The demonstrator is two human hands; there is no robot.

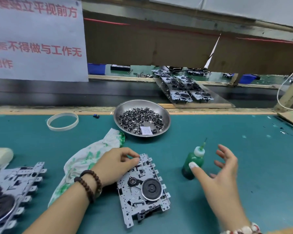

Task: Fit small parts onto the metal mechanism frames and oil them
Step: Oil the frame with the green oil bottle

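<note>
Curled over the far end of the perforated grey metal mechanism frame with the round black flywheel, my left hand pins it to the green mat with fingertips on its top edge, while my right hand is spread and holding nothing, thumb just touching the small green plastic oil bottle with the white cap and needle tip, which stands upright just right of that frame. I judge the step to be taking up the oiler: I should close around the bottle's body low down, keep the needle clear of the left fingers, and squeeze sparingly. Counting: one frame under hand, one more frame far left of it, one bottle, one steel dish of many small dark parts beyond the frame, one stained white rag left of it.
</note>
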